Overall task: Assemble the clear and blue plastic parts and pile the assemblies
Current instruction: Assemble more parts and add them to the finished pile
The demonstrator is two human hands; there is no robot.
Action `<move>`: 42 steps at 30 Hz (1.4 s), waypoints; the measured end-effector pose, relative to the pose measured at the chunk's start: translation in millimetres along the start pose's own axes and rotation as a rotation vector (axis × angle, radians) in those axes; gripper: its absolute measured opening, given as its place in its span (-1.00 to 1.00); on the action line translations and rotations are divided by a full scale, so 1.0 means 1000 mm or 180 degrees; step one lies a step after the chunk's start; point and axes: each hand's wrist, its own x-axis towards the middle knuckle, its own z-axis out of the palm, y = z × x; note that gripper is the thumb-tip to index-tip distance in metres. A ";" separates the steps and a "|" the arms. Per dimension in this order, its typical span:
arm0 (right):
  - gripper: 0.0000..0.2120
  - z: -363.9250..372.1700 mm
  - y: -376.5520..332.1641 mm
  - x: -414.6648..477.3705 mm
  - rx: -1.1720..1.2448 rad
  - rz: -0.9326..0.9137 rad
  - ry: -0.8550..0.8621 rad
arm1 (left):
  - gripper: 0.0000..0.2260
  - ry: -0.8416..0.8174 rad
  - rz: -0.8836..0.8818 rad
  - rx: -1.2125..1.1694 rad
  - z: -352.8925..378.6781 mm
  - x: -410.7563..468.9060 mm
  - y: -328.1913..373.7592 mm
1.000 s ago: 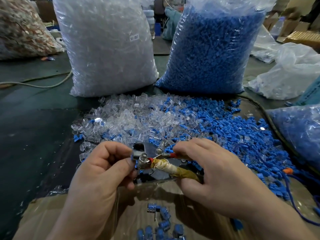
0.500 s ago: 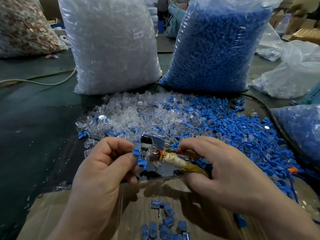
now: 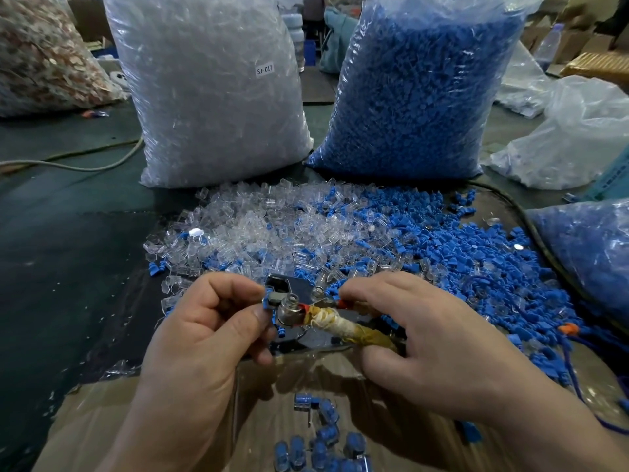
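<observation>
Now part (image 3: 269,300) is pinched in left grip (image 3: 204,335), thumb and forefinger clamped on it, just left of tool (image 3: 290,311) head, seemingly touching. Right grip (image 3: 425,338) is curled round the tool's taped handle; its long axis runs down-right from the head. Left is nearer. Likely the pressing step. Pile (image 3: 323,441) lies nearer on cardboard (image 3: 136,420), loose parts (image 3: 306,233) beyond on table (image 3: 68,250).

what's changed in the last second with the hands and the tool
Little. The left hand has eased its pinched part out from behind the thumb, against the tool's metal head. The right hand keeps its grip on the taped handle; the loose parts and finished assemblies lie as before.
</observation>
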 end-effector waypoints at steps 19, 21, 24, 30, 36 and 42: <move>-0.40 0.010 0.008 0.008 -0.0706 0.0867 0.0539 | -0.64 0.0370 -0.0762 0.0496 0.004 -0.002 0.010; -0.43 0.014 0.010 0.011 -0.0900 0.0942 0.0486 | -0.70 0.0146 -0.0841 0.0806 0.011 -0.007 0.010; -0.42 0.019 0.012 0.016 -0.1053 0.0960 0.0445 | -0.86 0.0092 -0.0759 0.1073 0.018 -0.012 0.012; -0.40 0.016 0.005 0.016 -0.0998 0.0917 0.0589 | -0.88 0.0144 -0.0700 0.1367 0.024 -0.014 0.015; -0.77 0.031 -0.036 0.010 -0.0574 -0.0307 0.0861 | -0.76 0.0120 -0.0326 0.1721 0.026 -0.019 0.004; -0.75 0.031 -0.032 0.009 -0.0339 -0.0336 0.0991 | -0.90 -0.0084 -0.0003 0.1739 0.026 -0.022 0.018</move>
